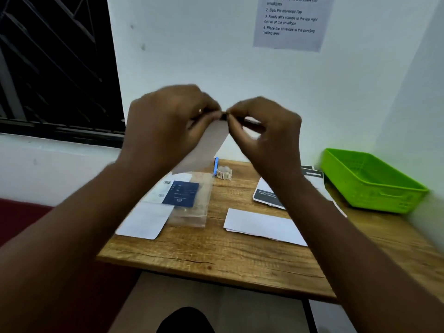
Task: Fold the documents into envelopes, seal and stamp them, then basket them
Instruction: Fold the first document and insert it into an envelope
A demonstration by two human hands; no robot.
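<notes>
Envelope (204, 150) hangs in the air above the tabletop (216, 251), long axis running down and left from the grip; both hands pinch its top corner, left hand (168, 121) and right hand (266, 131) fingertip to fingertip, something small and dark between them, possibly a stamp, too blurred to tell. Stamp roll (224, 173) sits far centre beside a blue pen (216, 165). Basket (370, 179) lies far right, nearer the right hand. Loose envelopes and documents lie below, a wall close behind.
</notes>
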